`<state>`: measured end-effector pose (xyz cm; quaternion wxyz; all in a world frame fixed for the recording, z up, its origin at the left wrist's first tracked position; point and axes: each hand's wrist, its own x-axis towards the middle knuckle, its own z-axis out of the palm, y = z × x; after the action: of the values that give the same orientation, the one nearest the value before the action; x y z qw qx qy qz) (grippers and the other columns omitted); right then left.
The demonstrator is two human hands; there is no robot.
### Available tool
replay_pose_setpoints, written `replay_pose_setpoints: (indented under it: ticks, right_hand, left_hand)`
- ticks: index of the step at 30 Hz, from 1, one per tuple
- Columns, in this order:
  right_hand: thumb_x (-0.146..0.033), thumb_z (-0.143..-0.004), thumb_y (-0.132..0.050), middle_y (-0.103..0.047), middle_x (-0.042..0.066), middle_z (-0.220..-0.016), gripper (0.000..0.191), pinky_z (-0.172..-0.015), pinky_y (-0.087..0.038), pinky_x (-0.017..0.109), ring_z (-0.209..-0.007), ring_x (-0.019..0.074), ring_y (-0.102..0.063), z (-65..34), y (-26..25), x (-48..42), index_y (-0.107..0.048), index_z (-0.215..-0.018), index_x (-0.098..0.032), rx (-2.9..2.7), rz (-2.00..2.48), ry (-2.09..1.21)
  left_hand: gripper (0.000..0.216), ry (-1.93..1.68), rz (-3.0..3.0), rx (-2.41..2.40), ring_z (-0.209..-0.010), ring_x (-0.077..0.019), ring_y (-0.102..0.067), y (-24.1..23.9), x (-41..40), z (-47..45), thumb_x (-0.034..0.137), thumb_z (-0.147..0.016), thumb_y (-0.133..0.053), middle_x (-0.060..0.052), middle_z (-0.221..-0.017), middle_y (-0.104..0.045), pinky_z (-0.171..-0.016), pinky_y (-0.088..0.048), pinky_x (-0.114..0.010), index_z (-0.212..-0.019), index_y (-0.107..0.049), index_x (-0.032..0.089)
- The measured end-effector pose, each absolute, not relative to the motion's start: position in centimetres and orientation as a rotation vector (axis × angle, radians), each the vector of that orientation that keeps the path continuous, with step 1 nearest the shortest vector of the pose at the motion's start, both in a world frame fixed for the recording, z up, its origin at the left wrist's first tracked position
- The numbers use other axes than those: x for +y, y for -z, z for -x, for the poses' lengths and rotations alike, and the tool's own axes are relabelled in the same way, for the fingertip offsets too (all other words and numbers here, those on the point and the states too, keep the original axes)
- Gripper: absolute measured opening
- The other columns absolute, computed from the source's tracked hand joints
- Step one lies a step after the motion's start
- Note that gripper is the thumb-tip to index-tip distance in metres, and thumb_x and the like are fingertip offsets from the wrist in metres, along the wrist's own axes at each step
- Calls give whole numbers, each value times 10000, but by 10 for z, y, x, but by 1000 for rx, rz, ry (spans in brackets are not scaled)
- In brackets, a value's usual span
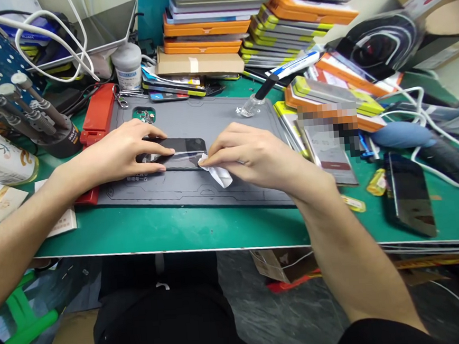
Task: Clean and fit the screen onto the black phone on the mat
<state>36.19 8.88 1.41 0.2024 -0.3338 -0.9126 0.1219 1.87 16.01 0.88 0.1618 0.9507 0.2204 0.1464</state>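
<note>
A black phone (184,150) lies flat on a grey work mat (199,190). My left hand (126,151) rests on its left end, thumb and fingers pinning it down from both long sides. My right hand (252,154) is closed in a pinch on a small white wipe (218,174), pressed against the phone's right end.
Screwdrivers in a black holder (58,140) and a red case (98,116) stand left of the mat. A small glass bottle (251,106) sits at the mat's back edge. Stacked boxes (218,30) fill the rear. Another dark phone (409,192) and white cables (424,125) lie on the right.
</note>
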Motion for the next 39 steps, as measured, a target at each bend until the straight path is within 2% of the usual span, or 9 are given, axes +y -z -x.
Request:
replay_pose_setpoints:
  ticks: [15, 29, 39]
  right_hand:
    - [-109, -1147, -599, -845, 93, -1128, 306, -866, -628, 405, -1039, 255, -716, -350, -5, 86, -883, -1183, -218, -2560, 733, 6]
    - [-151, -1183, -534, -828, 103, -1139, 360, -893, -627, 422, -1052, 262, -694, -341, -2, 84, -883, -1222, -231, -2561, 774, 1]
    - [-117, -1163, -559, -830, 118, -1164, 338, -913, -632, 443, -1073, 272, -696, -333, 2, 84, -875, -1234, -212, -2555, 773, 22]
  left_hand:
    - [479, -475, -2717, 601, -1355, -335, -692, -6, 161, -19, 690, -1103, -674, -128, -1466, -769, -1253, -501, -532, -1379, -875, 353]
    - [509, -435, -2764, 590, -1361, -339, -685, -6, 162, -19, 702, -1127, -615, -139, -1494, -755, -1250, -497, -544, -1405, -867, 357]
    - [552, -410, -2824, 548, -1363, -351, -681, -8, 162, -18, 696, -1157, -548, -166, -1507, -732, -1224, -514, -552, -1428, -858, 329]
